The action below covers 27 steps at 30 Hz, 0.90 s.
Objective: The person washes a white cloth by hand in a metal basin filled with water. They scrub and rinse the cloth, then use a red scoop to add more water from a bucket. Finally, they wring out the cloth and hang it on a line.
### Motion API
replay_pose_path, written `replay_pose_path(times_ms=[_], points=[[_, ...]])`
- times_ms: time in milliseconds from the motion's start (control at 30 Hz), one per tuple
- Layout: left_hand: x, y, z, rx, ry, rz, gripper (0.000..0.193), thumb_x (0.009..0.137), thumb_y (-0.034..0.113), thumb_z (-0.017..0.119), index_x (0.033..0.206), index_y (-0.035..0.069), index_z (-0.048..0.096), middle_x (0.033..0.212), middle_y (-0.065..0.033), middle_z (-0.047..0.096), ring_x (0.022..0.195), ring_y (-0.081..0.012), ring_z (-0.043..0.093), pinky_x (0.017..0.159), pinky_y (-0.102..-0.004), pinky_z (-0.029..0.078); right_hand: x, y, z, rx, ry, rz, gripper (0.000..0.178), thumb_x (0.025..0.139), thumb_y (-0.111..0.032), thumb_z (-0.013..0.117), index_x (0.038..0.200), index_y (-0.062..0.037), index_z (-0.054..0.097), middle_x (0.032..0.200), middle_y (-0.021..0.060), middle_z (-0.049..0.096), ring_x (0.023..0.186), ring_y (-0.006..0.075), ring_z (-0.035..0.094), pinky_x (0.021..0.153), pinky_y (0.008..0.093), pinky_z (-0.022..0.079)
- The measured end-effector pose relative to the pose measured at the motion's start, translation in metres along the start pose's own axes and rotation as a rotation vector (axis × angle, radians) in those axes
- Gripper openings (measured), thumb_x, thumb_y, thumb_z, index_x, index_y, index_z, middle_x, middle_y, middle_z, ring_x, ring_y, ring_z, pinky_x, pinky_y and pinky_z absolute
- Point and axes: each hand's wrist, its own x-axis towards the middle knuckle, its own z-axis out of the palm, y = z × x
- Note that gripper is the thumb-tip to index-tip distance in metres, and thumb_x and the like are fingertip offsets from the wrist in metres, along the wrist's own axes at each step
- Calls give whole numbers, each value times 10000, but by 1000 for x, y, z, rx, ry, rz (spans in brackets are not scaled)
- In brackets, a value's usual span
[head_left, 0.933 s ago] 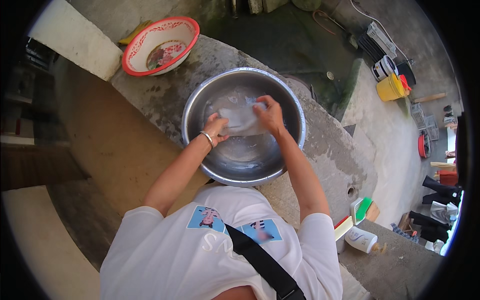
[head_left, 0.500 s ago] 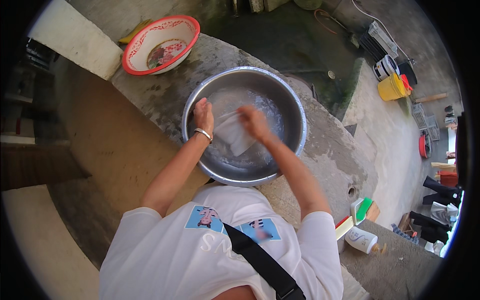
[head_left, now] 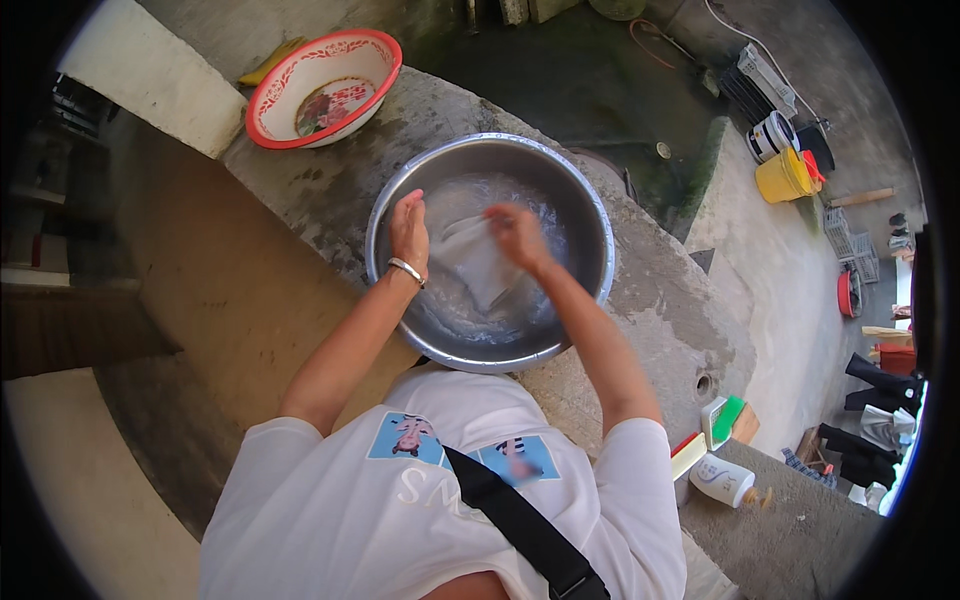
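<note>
A wide round metal basin (head_left: 600,232) with cloudy water in it stands in front of me. In it a wet white cloth (head_left: 478,265) spreads between my hands, its lower end hanging in the water. My left hand (head_left: 408,235), with a silver bracelet on the wrist, is on edge near the basin's left wall. Its fingers are pressed together at the cloth's left edge. Blurred by motion, my right hand (head_left: 518,238) is closed over the cloth's upper right part; its fingertips are hard to make out.
An enamel basin (head_left: 385,72) with a red rim is on the concrete ledge (head_left: 665,320) at the back left. To the right lie a green brush (head_left: 728,418) and a white bottle (head_left: 722,480). A yellow bucket (head_left: 783,177) stands farther off.
My right hand has shifted slightly right over the cloth, and the cloth's lower end has moved a little right with it. My left hand stays nearly in place.
</note>
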Motion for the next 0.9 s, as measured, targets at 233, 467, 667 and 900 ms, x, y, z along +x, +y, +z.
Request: replay_pose_path(times_ms=[233, 467, 667, 900], points=[[-14, 0, 1, -97, -49, -412, 301, 855, 249, 476, 1136, 148, 515, 1052, -39, 514, 1052, -169, 435, 896, -439, 334, -2, -29, -17, -233, 124, 190, 194, 734, -57, 547, 923, -61, 591, 870, 157, 611, 809, 316, 595, 714, 381, 464], [-17, -3, 4, -170, -23, -528, 276, 852, 238, 484, 1110, 145, 517, 1001, -32, 508, 1009, -174, 440, 881, -452, 349, 6, 12, -37, 200, 48, 338, 191, 695, -29, 620, 885, -25, 623, 830, 132, 632, 786, 222, 606, 725, 313, 460], [-24, -5, 4, -258, -176, -711, 322, 853, 315, 497, 1085, 92, 516, 1001, -61, 514, 949, -212, 492, 829, -470, 417, 1, 10, -45, 68, 186, 308, 164, 729, -33, 589, 889, -9, 615, 793, 107, 623, 758, 182, 587, 711, 297, 455], [-27, -15, 3, -815, -781, -993, 602, 846, 512, 469, 1144, -10, 454, 1048, -200, 512, 941, -284, 553, 840, -442, 454, -50, -125, -36, 643, -336, 123, 192, 769, 68, 490, 928, -28, 541, 765, 34, 557, 741, 130, 548, 641, 281, 445]])
